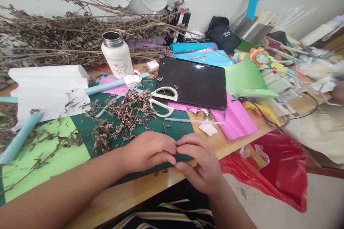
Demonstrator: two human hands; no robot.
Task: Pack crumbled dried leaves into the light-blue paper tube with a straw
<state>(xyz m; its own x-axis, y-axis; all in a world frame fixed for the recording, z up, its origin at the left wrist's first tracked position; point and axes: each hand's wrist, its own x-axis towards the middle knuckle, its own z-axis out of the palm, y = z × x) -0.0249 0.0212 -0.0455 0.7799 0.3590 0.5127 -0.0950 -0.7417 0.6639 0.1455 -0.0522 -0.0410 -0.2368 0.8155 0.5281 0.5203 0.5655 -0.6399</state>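
Note:
My left hand (154, 151) and my right hand (197, 159) meet fingertip to fingertip over the front edge of the desk. Both are closed in a pinch, and only a tiny shiny bit shows between them, too small to name. A heap of dried leaves (130, 112) lies just beyond my left hand on a dark green mat (180, 127). White-handled scissors (163, 101) rest past the hands, their blades hidden under the leaves. A crumpled white tissue (208, 128) is beyond my right hand.
A black tablet (192, 82) lies behind the scissors, and an uncapped white bottle (117, 55) stands to its left. Dried branches (67, 32) pile up along the wall. A red plastic bag (279, 164) hangs at the right edge, near pink paper (236, 120).

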